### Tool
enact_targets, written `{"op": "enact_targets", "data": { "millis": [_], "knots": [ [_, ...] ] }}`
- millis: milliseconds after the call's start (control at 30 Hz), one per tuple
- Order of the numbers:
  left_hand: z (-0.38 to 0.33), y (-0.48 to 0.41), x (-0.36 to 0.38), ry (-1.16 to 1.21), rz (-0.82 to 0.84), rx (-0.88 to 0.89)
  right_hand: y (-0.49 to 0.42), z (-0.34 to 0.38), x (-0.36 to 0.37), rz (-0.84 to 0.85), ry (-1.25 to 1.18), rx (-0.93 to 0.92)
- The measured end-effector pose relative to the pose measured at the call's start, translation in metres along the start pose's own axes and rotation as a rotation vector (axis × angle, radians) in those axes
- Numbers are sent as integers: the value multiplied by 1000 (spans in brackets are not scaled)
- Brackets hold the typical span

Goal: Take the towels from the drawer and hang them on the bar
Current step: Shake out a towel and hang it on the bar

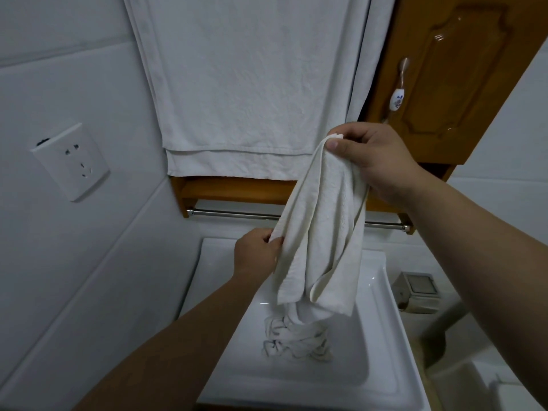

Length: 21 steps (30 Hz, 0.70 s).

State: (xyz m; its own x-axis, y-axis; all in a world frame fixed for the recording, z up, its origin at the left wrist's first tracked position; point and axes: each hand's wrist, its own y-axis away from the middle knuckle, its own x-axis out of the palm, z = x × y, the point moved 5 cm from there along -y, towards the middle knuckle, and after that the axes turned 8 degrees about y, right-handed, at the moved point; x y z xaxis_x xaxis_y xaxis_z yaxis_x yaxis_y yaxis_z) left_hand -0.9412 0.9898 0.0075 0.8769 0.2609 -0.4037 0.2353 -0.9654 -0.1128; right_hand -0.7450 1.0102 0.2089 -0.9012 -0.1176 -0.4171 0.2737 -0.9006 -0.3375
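Observation:
A small white towel (320, 238) hangs in the air over the sink, in front of the metal bar (234, 214). My right hand (376, 161) pinches its top corner high up, near the cabinet. My left hand (256, 252) pinches its left edge lower down, just below the bar. A large white towel (246, 84) hangs against the wall above the bar. Another crumpled white cloth (296, 339) lies in the sink basin.
A white sink (382, 336) sits below the bar. A wooden cabinet door (450, 75) with a ceramic handle (397, 97) is at the upper right. A wall socket (71, 161) is on the left tiles. A grey box (418, 292) stands right of the sink.

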Motion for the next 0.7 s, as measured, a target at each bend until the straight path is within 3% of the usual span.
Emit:
{"op": "enact_targets", "data": {
  "millis": [300, 700],
  "knots": [
    [71, 0, -26, -115, -14, -130, 0, -7, -27, -192, 28, 86],
    [59, 32, -1, -331, 158, 267, 1, -12, -27, -273, 36, 157]
  ]
}}
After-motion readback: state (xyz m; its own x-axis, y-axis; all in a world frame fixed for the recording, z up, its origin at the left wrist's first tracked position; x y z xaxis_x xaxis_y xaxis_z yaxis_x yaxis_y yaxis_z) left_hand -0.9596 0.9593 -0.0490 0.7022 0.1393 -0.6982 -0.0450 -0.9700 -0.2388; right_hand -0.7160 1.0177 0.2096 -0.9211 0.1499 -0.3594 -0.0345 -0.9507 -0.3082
